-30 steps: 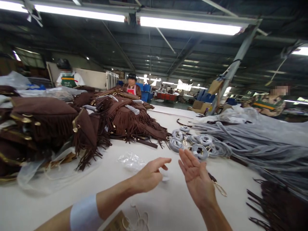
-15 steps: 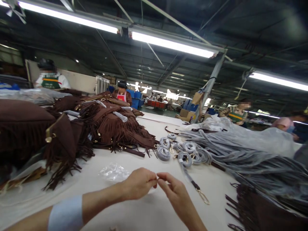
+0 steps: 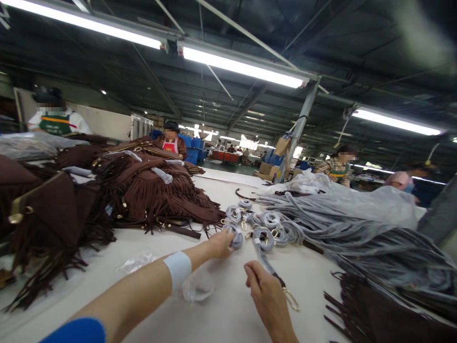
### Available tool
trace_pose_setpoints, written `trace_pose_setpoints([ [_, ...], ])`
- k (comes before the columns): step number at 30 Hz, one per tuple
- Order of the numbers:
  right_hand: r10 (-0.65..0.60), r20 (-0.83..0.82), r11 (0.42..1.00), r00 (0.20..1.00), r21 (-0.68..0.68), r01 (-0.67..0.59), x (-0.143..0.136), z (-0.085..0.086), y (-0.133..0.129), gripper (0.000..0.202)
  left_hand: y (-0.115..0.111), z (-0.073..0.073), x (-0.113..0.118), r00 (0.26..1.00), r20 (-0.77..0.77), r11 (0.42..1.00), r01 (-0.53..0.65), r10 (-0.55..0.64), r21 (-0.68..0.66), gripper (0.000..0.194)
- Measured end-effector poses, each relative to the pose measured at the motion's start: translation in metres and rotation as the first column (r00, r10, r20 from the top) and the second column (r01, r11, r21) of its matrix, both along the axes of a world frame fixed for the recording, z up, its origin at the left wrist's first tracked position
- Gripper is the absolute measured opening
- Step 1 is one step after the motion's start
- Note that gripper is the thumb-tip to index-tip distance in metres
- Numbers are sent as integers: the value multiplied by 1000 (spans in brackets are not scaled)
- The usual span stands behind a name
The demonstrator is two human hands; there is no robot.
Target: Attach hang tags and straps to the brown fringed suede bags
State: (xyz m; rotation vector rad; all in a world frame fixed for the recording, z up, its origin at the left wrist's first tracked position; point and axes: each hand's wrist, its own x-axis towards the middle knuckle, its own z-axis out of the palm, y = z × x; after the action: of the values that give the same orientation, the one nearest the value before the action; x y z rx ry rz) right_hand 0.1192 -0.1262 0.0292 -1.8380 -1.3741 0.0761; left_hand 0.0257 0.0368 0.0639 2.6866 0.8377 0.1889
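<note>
My left hand (image 3: 220, 243) reaches forward across the white table, its fingers closed on the near side of a coiled grey-wrapped strap (image 3: 237, 238). Nearer to me, my right hand (image 3: 263, 290) is held with curled fingers and thumb pressed together; whatever may be between them is hidden. Beside it runs the loose end of another strap, with a gold clasp (image 3: 292, 299). Several more coiled straps (image 3: 263, 238) lie just beyond, with gold hooks among them. A crumpled clear plastic bag (image 3: 198, 287) rests below my left wrist.
Brown fringed bags (image 3: 157, 190) are heaped on the left. Long grey-wrapped straps (image 3: 342, 219) are piled on the right, partly under plastic sheeting (image 3: 378, 202). A brown fringed piece (image 3: 378, 305) lies front right. Several people work farther back, near a slanted metal post (image 3: 300, 124).
My hands were together at the fingertips and have parted. The left went forward to the coiled strap; the right stayed close by. A clear bag now shows below my left wrist, and the view has shifted.
</note>
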Motion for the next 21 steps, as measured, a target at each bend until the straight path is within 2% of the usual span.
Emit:
trace_pose_setpoints([
  [3, -72, -109, 997, 991, -18, 70, 10, -4, 1, 30, 1, 2, -27, 984, -54, 985, 166, -168, -45, 14],
  [6, -123, -189, 992, 974, -38, 118, 17, -11, 3, 26, 0, 13, -37, 974, -93, 977, 200, -206, -70, 23],
  [8, -148, -218, 989, 965, -51, 140, 20, -15, 3, 22, -10, 17, -28, 983, -90, 987, 161, -163, -27, 28],
  [10, -174, -241, 985, 955, -55, 166, 23, -15, 1, 20, -25, 13, -13, 986, -84, 989, 143, -141, 26, 38],
  [13, -228, -282, 973, 932, -29, 230, 29, -11, -4, 23, -50, 0, 7, 958, -183, 969, 237, -220, 76, 55],
  [15, -253, -319, 964, 914, -3, 265, 30, -7, -6, 25, -58, -10, 9, 931, -218, 945, 317, -293, 84, 45],
  [17, -248, -365, 961, 897, 22, 274, 30, -4, -5, 25, -59, -16, 3, 922, -177, 930, 361, -344, 74, 27],
  [19, -206, -422, 968, 883, 46, 248, 27, -2, -4, 25, -53, -17, -7, 925, -119, 928, 369, -361, 57, 9],
  [21, -139, -491, 976, 860, 77, 202, 23, -1, -2, 26, -48, -16, -19, 943, -56, 942, 331, -328, 58, 2],
])
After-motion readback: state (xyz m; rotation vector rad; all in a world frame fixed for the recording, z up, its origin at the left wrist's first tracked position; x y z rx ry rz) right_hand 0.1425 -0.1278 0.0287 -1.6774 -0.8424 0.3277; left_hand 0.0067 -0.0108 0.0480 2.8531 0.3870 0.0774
